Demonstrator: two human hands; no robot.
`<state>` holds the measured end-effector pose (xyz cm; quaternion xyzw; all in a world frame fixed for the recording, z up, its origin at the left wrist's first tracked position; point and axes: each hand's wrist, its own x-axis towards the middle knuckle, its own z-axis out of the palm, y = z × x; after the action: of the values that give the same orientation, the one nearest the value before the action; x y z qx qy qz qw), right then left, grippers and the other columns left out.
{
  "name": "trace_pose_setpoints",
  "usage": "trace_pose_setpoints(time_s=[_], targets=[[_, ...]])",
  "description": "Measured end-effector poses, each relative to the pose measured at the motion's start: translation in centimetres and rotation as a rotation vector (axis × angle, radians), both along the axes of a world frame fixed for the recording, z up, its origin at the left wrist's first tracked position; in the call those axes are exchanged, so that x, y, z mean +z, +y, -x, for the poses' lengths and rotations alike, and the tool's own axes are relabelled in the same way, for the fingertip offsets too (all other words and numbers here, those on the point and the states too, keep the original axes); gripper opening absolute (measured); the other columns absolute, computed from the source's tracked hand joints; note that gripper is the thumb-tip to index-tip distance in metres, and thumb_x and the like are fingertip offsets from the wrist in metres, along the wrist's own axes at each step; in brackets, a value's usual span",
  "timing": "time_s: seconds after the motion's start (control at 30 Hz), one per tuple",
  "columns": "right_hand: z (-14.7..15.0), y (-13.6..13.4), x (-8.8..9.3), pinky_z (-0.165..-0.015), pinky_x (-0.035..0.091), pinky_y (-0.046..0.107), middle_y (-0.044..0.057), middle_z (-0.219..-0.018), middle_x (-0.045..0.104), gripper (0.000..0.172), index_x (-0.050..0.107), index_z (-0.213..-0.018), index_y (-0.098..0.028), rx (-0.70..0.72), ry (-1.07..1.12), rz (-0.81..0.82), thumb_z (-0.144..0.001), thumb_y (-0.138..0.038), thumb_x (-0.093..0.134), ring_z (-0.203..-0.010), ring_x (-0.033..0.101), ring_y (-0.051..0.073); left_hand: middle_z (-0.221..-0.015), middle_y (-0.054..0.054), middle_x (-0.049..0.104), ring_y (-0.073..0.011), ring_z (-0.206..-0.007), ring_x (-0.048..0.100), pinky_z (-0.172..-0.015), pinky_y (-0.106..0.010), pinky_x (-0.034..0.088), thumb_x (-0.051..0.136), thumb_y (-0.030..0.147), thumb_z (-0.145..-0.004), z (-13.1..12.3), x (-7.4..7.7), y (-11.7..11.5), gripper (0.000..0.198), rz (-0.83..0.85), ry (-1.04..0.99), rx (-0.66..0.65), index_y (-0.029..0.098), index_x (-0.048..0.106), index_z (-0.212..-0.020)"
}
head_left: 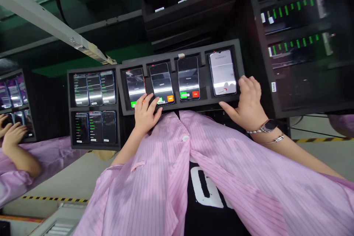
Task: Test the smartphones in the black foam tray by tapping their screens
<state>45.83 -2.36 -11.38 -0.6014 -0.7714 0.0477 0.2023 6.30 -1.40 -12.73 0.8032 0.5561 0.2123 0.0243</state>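
Pink smock (155, 177), striped, nearest. Left hand (146, 114), grip open, fingers on the lower edge of a phone (135, 84) in a foam tray (204, 99); right hand (247, 105), grip open, on the tray rim beside the end phone (222, 72). Phones slippery, fragile glass; best held by side edges.

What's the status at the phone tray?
Left hand over the leftmost phone and second phone, at their lower edges. Right hand at the lower corner of the fourth phone, screen white. Black foam tray holds four phones.
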Motion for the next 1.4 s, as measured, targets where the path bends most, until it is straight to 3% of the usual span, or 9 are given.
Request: trace_pose_setpoints(time_s=[0.23, 0.37, 0.6, 0.77, 0.87, 0.93, 1.13, 1.27, 1.4], targets=[[4.9, 1.3, 0.6, -0.121, 0.026, 0.073, 0.022, -0.159, 0.041, 0.082, 0.036, -0.159, -0.019, 0.172, 0.061, 0.059, -0.096, -0.068, 0.052, -0.155, 0.027, 0.046, -0.152, -0.012, 0.058, -0.0384, -0.149, 0.042, -0.12, -0.059, 0.036, 0.062, 0.047, -0.097, 0.4, 1.5, -0.5, 0.039, 0.011, -0.018, 0.002, 0.026, 0.069, -0.13], [8.0, 1.6, -0.3, -0.123, 0.024, 0.072, 0.017, -0.161, 0.041, 0.071, 0.047, -0.154, -0.025, 0.328, 0.07, 0.094, -0.097, -0.067, 0.053, -0.155, 0.028, 0.043, -0.156, -0.016, 0.051, -0.0352, -0.151, 0.039, -0.123, -0.059, 0.034, 0.061, 0.049, -0.097, 3.6, 2.5, -2.1, 0.049, -0.05, -0.088, 0.199, 0.023, 0.058, -0.138], [9.3, 1.9, -0.3, -0.119, 0.02, 0.079, 0.018, -0.168, 0.031, 0.061, 0.059, -0.143, -0.022, 0.331, 0.015, 0.168, -0.098, -0.062, 0.053, -0.156, 0.023, 0.048, -0.15, -0.022, 0.055, -0.0323, -0.144, 0.052, -0.117, -0.052, 0.044, 0.054, 0.052, -0.101, 7.4, 1.4, -3.6, 0.054, 0.077, -0.051, 0.281, 0.017, 0.054, -0.143], [4.7, 2.0, 0.8, -0.119, 0.027, 0.077, 0.022, -0.166, 0.032, 0.092, 0.019, -0.165, -0.02, 0.162, 0.059, -0.035, -0.095, -0.066, 0.056, -0.156, 0.024, 0.047, -0.157, -0.023, 0.046, -0.0346, -0.148, 0.048, -0.118, -0.05, 0.045, 0.051, 0.052, -0.103, 7.4, 1.5, -2.9, 0.051, 0.172, -0.051, 0.285, 0.017, 0.062, -0.138], [2.0, 1.3, 1.0, -0.123, 0.028, 0.071, 0.022, -0.164, 0.034, 0.09, 0.008, -0.167, -0.022, 0.057, 0.023, -0.075, -0.099, -0.06, 0.053, -0.157, 0.025, 0.043, -0.158, -0.022, 0.046, -0.0361, -0.147, 0.048, -0.115, -0.05, 0.047, 0.052, 0.053, -0.102, 7.5, 1.5, -2.5, 0.048, 0.182, -0.039, 0.284, 0.018, 0.069, -0.13], [1.1, 0.7, 0.8, -0.124, 0.027, 0.07, 0.022, -0.163, 0.036, 0.086, 0.011, -0.167, -0.023, 0.005, -0.019, -0.012, -0.1, -0.06, 0.05, -0.157, 0.025, 0.042, -0.156, -0.023, 0.046, -0.0359, -0.148, 0.048, -0.114, -0.049, 0.048, 0.052, 0.052, -0.102, 7.6, 1.4, -2.4, 0.051, 0.166, -0.046, 0.284, 0.016, 0.066, -0.135], [1.3, -0.4, -0.1, -0.12, 0.026, 0.076, 0.02, -0.166, 0.033, 0.056, 0.06, -0.14, -0.023, 0.023, -0.082, 0.093, -0.099, -0.06, 0.052, -0.156, 0.022, 0.051, -0.155, -0.026, 0.047, -0.0345, -0.149, 0.045, -0.12, -0.052, 0.043, 0.053, 0.048, -0.101, 7.0, 1.6, -2.5, 0.058, 0.143, -0.07, 0.271, 0.012, 0.053, -0.147], [2.7, 0.9, 1.3, -0.12, 0.026, 0.075, 0.019, -0.164, 0.035, 0.061, 0.055, -0.147, -0.025, 0.01, -0.055, 0.091, -0.099, -0.063, 0.05, -0.155, 0.026, 0.048, -0.156, -0.019, 0.048, -0.0347, -0.151, 0.04, -0.125, -0.056, 0.032, 0.054, 0.047, -0.1, 4.9, 3.7, -1.4, 0.047, 0.117, -0.053, 0.243, 0.02, 0.063, -0.136], [5.5, 4.7, 2.7, -0.118, 0.025, 0.077, 0.019, -0.166, 0.033, 0.064, 0.051, -0.151, -0.027, 0.035, -0.031, 0.152, -0.099, -0.064, 0.048, -0.153, 0.027, 0.048, -0.163, -0.013, 0.043, -0.0357, -0.154, 0.035, -0.128, -0.059, 0.023, 0.054, 0.053, -0.1, 1.6, 5.8, 2.5, 0.048, 0.178, -0.008, 0.145, 0.027, 0.064, -0.138]])
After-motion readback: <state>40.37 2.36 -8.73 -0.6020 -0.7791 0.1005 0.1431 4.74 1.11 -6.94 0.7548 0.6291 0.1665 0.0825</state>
